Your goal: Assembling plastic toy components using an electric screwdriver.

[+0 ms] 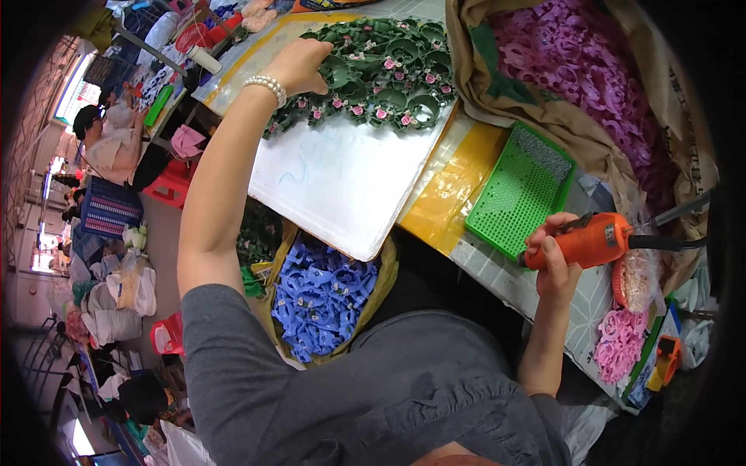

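Observation:
My left hand [301, 68], with a pearl bracelet at the wrist, reaches to the left side of a pile of dark green plastic pieces [388, 62] dotted with small pink flowers. Its thumb and fingers are apart, and its fingertips are at the pieces. The pile covers the far part of a white board [334, 186] whose near part is bare. On the right, my right hand [558, 260] is wrapped round an orange electric screwdriver [587, 241], its black tip pointing left. A black cord runs from its back end to the right.
A green perforated tray [505, 198] with small metal parts lies right of the board. A large sack [486, 54] of pink pieces stands behind it. Below the board, a bag holds blue pieces [322, 299]. Pink pieces [620, 342] lie near the right edge. Another person [113, 140] sits far left.

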{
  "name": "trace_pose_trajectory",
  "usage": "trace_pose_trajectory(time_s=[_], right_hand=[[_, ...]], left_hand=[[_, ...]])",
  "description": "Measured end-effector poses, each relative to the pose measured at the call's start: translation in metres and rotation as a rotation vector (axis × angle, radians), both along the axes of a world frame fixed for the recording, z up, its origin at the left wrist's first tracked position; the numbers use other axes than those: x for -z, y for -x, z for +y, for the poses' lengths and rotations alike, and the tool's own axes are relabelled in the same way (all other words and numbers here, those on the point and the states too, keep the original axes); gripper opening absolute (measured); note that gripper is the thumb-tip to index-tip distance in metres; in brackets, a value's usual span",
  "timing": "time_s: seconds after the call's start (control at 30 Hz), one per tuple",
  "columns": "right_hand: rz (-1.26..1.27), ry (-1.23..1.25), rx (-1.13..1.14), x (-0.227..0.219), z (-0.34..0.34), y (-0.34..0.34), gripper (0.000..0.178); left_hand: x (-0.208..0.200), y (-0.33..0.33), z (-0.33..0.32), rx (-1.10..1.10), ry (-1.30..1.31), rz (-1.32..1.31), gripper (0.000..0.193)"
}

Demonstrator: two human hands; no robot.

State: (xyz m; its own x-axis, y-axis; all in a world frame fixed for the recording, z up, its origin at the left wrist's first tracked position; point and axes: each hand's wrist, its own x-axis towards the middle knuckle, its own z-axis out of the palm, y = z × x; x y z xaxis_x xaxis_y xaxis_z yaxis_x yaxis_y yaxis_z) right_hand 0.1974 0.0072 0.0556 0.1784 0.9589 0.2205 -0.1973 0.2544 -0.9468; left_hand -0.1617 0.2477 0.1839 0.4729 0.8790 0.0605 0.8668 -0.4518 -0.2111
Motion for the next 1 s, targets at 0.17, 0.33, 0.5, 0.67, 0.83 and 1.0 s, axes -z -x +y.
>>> trace_pose_trajectory(time_s=[0.17, 0.33, 0.5, 0.67, 0.83, 1.0], right_hand=[[0.035, -0.031, -0.027, -0.003, -0.002, 0.002, 0.033], [0.033, -0.026, -0.041, -0.009, -0.004, 0.008, 0.033], [0.029, -0.02, -0.044, -0.014, -0.005, 0.012, 0.031], [0.036, -0.044, -0.062, -0.012, -0.007, 0.01, 0.03], [0.046, -0.053, -0.062, -0.011, -0.01, 0.011, 0.03], [0.054, -0.068, -0.084, -0.014, -0.009, 0.011, 0.03]], left_hand=[[0.015, 0.013, -0.033, 0.175, -0.068, -0.365, 0.053], [0.036, 0.012, -0.062, 0.163, 0.088, -0.638, 0.054], [0.055, 0.001, -0.091, 0.205, 0.04, -0.746, 0.057], [0.08, -0.011, -0.113, 0.145, 0.104, -0.924, 0.065], [0.11, -0.026, -0.127, 0.027, 0.619, -1.534, 0.058], [0.132, -0.048, -0.153, -0.146, 0.883, -1.863, 0.059]])
